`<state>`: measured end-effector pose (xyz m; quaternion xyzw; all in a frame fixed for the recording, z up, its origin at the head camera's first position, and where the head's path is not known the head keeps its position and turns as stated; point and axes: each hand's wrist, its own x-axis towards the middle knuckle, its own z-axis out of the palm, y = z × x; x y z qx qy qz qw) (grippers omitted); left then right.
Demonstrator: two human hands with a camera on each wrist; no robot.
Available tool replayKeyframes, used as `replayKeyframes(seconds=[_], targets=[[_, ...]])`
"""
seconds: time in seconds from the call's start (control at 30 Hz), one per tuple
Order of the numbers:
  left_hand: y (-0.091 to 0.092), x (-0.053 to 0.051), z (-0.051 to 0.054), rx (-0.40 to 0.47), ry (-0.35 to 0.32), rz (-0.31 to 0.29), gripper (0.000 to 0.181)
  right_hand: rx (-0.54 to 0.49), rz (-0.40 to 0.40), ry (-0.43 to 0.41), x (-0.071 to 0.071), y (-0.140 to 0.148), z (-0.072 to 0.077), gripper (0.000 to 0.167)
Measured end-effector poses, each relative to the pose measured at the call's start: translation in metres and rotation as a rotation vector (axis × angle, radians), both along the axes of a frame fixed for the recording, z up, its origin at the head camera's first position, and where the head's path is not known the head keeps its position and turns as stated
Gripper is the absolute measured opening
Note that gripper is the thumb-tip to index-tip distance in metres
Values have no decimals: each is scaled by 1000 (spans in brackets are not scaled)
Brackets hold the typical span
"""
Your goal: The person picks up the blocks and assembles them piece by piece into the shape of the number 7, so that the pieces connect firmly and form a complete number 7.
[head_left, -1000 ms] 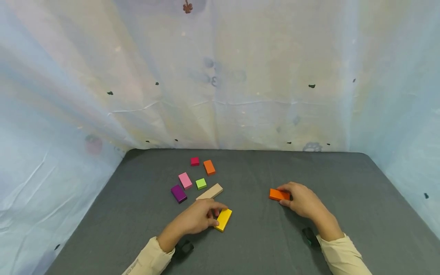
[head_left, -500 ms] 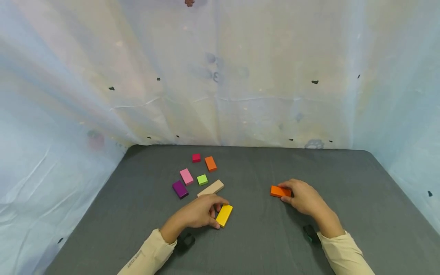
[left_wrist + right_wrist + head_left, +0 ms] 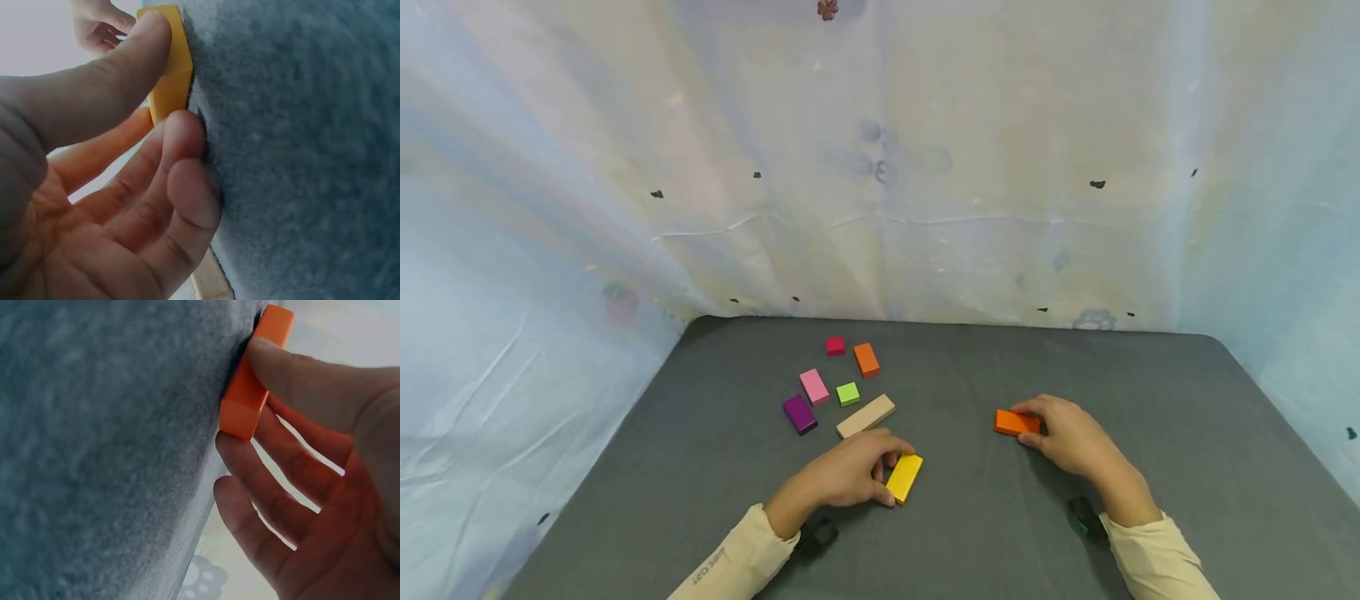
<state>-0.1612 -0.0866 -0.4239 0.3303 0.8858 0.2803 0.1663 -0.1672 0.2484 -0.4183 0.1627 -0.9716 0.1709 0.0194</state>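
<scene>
Block lies within left grip, seemingly touching tabletop.

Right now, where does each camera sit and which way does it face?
Head: worn on the head, facing forward and down at the gray tabletop; left hand, right hand and sleeves show.
Left wrist: worn there, facing the yellow block; left thumb and fingers show, right hand beyond.
Right wrist: worn there, facing the held orange block; right thumb and fingers show.
Shared: head and left wrist both show the yellow block.
</scene>
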Motion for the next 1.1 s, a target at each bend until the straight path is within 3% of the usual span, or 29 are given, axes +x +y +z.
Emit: replayKeyframes(seconds=[0.33, 0.5, 0.7, 1.1], targets=[[0, 5, 2, -35, 52, 12, 64, -27, 74, 46, 2, -4, 5, 37], [-3, 11, 8, -33, 129, 8, 46, -36, 102, 76, 2, -11, 12, 36], [-1, 13, 7, -41, 195, -31, 32, -42, 110, 60, 2, -23, 23, 37], [-1, 14, 6, -33, 200, -25, 28, -51, 150, 37, 0, -47, 31, 37]])
